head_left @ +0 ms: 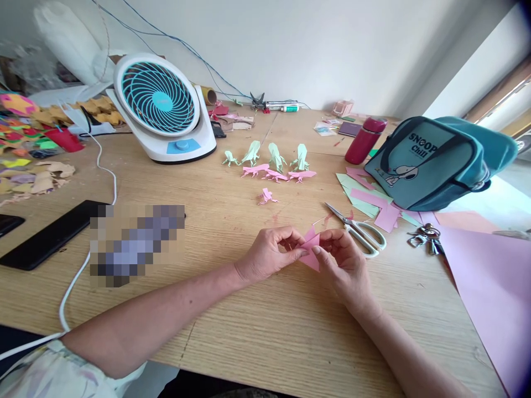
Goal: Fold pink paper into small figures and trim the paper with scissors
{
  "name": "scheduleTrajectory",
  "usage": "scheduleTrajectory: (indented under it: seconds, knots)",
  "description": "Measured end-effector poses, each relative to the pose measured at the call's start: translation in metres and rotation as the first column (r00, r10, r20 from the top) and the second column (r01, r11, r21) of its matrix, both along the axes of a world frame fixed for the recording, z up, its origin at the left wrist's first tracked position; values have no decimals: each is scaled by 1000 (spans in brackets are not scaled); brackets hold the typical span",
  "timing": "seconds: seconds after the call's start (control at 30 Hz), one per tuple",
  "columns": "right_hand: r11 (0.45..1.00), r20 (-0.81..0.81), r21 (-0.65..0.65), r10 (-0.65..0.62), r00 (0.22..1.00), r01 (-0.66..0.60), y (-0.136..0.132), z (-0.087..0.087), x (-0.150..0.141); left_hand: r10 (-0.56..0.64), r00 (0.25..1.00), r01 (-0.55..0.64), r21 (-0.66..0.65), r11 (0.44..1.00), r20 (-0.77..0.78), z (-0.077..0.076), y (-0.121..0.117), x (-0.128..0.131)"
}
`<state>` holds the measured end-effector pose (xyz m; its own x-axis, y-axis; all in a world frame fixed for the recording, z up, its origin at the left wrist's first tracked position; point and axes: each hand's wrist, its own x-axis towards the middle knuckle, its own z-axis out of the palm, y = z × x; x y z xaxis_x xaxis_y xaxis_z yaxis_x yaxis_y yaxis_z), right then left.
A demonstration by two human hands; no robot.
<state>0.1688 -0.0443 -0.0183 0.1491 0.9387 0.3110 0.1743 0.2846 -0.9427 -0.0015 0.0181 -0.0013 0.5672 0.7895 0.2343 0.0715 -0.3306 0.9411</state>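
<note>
A small folded piece of pink paper (312, 258) is held up over the table between my two hands. My left hand (271, 251) pinches its left side with thumb and fingertips. On the other side, my right hand (344, 262) grips it between thumb and curled fingers. White-handled scissors (360, 235) lie just beyond my right hand, blades pointing away to the left. Farther off stands a small pink folded figure (266, 196). Behind it are several pink folded figures (276, 175) in a row, with several pale green folded figures (277, 156) behind those.
A white and blue fan (161, 105) stands at the back left. Toward the right are a red bottle (365, 141), a teal bag (423, 160), paper scraps (385, 213), keys (427, 239) and large pink sheets (493, 287). A black power bank-like slab (50, 235) and white cable (66, 301) lie left.
</note>
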Motion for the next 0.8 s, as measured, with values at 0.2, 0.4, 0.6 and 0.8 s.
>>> scheduleTrajectory:
  seconds: [0.2,0.4,0.6,0.8]
  knots:
    - [991,-206,-115,42,978,-67,3,-1,-2,-21,1000,21,50,999,0,-5,-3,0]
    - [981,-239,-168,60,969,-102,3,-1,-1,-7,999,10,62,998,-47,-3,-3,0]
    - [974,-306,-207,27,952,-94,2,-5,-1,2,995,2,46,999,-99,-2,-4,1]
    - [969,-320,-235,-6,947,-73,2,-2,-2,-4,992,9,39,999,-130,-5,-3,1]
